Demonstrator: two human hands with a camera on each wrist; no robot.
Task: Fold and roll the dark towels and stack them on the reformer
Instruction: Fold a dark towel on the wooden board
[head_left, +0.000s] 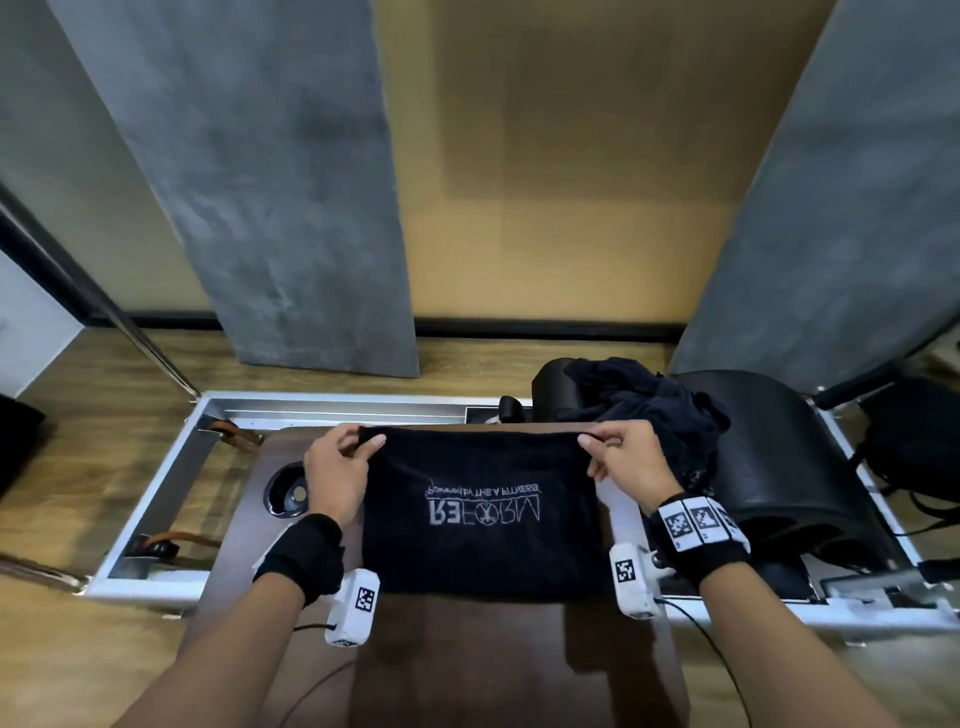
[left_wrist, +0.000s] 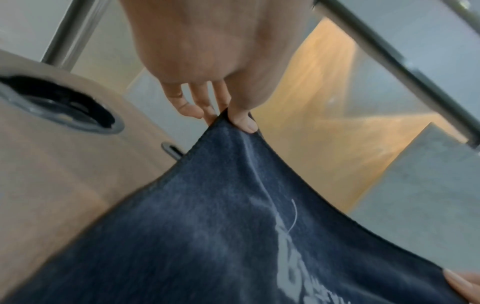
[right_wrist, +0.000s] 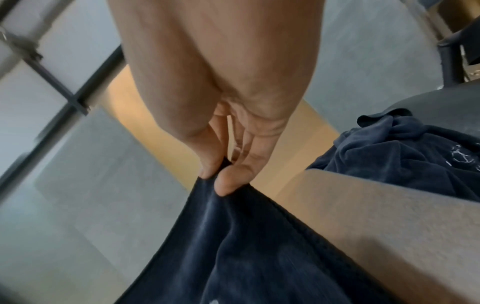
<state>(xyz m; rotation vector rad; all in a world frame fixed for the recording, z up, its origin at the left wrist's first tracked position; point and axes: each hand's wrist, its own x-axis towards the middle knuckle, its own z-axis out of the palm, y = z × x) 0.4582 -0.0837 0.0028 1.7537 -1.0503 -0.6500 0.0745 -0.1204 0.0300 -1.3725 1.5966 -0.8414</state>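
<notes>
A dark navy towel (head_left: 483, 509) with pale printed lettering hangs stretched between both hands over the brown reformer carriage (head_left: 426, 649). My left hand (head_left: 337, 462) pinches its upper left corner; in the left wrist view the thumb (left_wrist: 242, 121) presses the towel (left_wrist: 207, 236) corner against the fingers. My right hand (head_left: 621, 460) pinches the upper right corner, and the right wrist view shows the thumb (right_wrist: 228, 183) and fingers clamped on the towel (right_wrist: 233, 246) edge. A crumpled heap of dark towels (head_left: 644, 410) lies behind the right hand, also seen as the heap (right_wrist: 405, 164) at the right.
The reformer's white metal frame (head_left: 156, 499) surrounds the carriage. A round black recess (head_left: 288, 491) sits left of the towel. A black curved barrel (head_left: 779, 457) stands at the right. Grey wall panels (head_left: 260, 182) and wooden floor (head_left: 104, 374) lie beyond.
</notes>
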